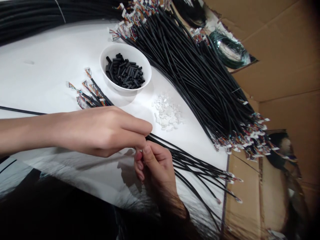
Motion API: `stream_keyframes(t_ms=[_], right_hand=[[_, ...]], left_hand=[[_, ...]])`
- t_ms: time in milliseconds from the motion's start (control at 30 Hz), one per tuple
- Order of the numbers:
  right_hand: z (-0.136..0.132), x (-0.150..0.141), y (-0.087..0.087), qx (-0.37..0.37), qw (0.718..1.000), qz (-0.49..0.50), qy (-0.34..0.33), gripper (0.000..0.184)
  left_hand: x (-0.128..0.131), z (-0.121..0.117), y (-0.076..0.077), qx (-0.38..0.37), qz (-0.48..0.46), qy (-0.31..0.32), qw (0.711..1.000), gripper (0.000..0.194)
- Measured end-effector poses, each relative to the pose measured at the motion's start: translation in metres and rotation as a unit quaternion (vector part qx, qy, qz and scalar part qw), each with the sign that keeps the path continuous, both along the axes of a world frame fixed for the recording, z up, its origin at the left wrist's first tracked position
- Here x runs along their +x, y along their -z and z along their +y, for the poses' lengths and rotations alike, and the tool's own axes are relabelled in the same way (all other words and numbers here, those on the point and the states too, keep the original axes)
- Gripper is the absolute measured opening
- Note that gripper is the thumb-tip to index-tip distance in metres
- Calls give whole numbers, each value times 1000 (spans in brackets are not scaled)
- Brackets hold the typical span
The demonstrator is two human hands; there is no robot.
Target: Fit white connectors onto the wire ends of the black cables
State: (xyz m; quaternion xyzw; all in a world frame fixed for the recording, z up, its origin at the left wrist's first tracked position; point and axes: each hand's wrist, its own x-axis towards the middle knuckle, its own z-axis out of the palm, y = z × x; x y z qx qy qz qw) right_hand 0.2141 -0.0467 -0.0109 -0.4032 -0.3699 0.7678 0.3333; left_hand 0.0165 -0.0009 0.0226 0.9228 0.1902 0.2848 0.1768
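My left hand (105, 130) reaches across the white table (45, 70) with its fingers pinched together over a small bunch of black cables (197, 165). My right hand (152, 166) sits just below it, fingers curled, its thumb meeting the left fingertips at the cables. What the fingertips pinch is hidden. The cables' coloured wire ends (87, 93) stick out beyond my left hand. A white bowl (106, 56) of short black tube pieces (125, 71) stands just above my hands. A small heap of white plastic connectors (167, 111) lies to the right of the bowl.
A large bundle of black cables (195, 73) with coloured wire ends runs diagonally across the table's far side. More black cables (37, 16) lie at the top left. Cardboard (280, 50) lines the right side, with a green wire coil (228, 48) near it.
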Motion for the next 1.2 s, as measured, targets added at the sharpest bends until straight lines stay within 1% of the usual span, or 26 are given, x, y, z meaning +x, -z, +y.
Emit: stream_keyframes(t_ms=[100,200,300,467,600,733,867,1000,1200], right_hand=[[0,0,-1,-4,1000,0,3,39],[0,-1,-2,-6,1000,18,24,38],[-1,-1,-3,-3,999,23,32,38],[-4,0,0,18,999,31,38,34],[-5,0,1,38,998,45,39,30],[-5,-1,2,47,998,30,31,31],[-6,-1,3,50,998,-1,31,35],[-7,-2,2,49,998,-22,28,38],[-7,-4,0,65,996,-56,37,37]], left_hand=[[0,0,2,-50,-27,12,998,27],[0,0,5,-105,-49,10,993,24],[0,1,6,-137,-73,-5,988,20],[1,1,7,-175,-96,-40,979,6],[1,1,7,-209,-89,-34,973,9],[3,1,7,-244,-67,-22,967,14],[6,0,4,-248,-59,-23,967,16],[8,-2,0,-232,-55,-30,971,19],[7,-7,7,-210,-65,-25,975,19]])
